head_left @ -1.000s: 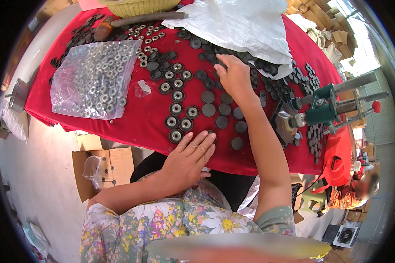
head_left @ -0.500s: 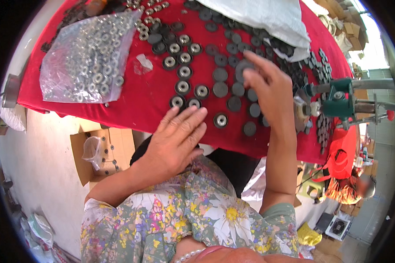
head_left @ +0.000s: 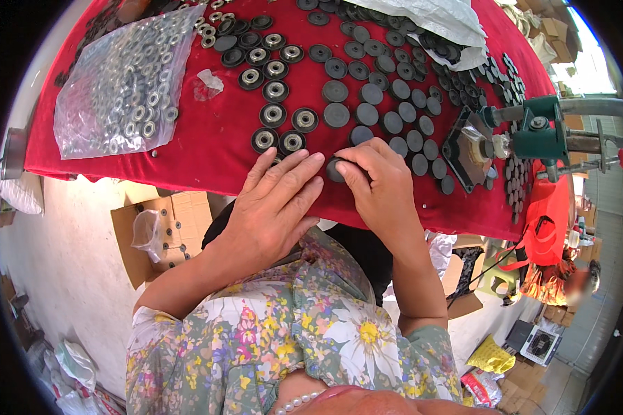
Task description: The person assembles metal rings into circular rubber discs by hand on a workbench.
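Observation:
Between the thumb and fingers of my right hand (head_left: 384, 185) is a black round cap (head_left: 334, 170), held at the near part of the red cloth. Close beside it, my left hand (head_left: 275, 200) rests with its fingers stretched out, the tips at the near end of the ringed caps and partly covering one. Black caps with silver metal rings (head_left: 304, 120) set in their middles stand in uneven columns beyond my left fingers. Plain black caps (head_left: 336, 115) lie in loose rows beyond and to the right of my right hand.
A clear plastic bag (head_left: 73, 135) of metal rings lies at the left on the red cloth (head_left: 218, 145). A green clamp-like metal tool (head_left: 536, 138) stands at the right edge. White sacking (head_left: 436, 21) covers caps at the back. An open carton (head_left: 128, 242) sits on the floor.
My right hand has come from the plain caps toward me and left, and now pinches a cap. The ringed cap near there is no longer visible. My left hand stays nearly in place.

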`<state>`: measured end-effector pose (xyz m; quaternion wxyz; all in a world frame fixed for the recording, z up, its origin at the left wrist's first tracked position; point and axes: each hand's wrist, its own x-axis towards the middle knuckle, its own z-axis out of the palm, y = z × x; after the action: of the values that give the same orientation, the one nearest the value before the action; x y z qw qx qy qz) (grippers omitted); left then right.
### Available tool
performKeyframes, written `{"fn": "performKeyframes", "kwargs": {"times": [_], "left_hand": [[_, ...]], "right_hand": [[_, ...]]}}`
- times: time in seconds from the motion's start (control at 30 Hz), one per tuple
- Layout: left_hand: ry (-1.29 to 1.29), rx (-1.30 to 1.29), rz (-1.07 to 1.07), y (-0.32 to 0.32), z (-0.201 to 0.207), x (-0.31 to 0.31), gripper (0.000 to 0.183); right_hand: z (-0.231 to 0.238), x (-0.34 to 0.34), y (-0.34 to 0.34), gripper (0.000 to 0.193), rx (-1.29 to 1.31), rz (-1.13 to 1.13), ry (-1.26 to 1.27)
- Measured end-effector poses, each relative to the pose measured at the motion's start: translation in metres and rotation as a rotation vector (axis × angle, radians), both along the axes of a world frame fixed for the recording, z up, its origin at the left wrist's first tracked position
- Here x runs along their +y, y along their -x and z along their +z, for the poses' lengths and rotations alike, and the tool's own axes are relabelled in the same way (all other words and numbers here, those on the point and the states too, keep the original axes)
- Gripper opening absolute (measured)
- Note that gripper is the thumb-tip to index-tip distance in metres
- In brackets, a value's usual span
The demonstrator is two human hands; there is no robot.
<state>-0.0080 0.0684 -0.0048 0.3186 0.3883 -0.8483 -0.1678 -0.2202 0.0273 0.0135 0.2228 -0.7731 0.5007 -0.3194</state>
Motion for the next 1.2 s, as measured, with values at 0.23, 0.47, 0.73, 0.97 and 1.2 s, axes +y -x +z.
{"fn": "performKeyframes", "kwargs": {"times": [0.23,0.47,0.73,0.97,1.2], "left_hand": [[0.04,0.014,-0.022,0.008,-0.003,-0.002,0.057],[0.076,-0.065,-0.048,0.015,-0.002,-0.008,0.063],[0.097,-0.16,-0.045,0.018,-0.007,-0.009,0.072],[0.084,-0.222,-0.098,0.025,-0.002,-0.017,0.075],[0.181,-0.359,-0.143,0.032,0.007,-0.022,0.073]], "right_hand": [[0.004,0.006,-0.004,0.021,0.302,-0.143,0.211],[-0.001,0.036,0.004,0.043,0.465,-0.079,0.339],[-0.011,0.044,-0.002,0.046,0.6,-0.074,0.307],[-0.018,0.042,0.001,0.045,0.579,-0.097,0.28],[-0.025,0.044,0.001,0.043,0.507,-0.168,0.279]]}}
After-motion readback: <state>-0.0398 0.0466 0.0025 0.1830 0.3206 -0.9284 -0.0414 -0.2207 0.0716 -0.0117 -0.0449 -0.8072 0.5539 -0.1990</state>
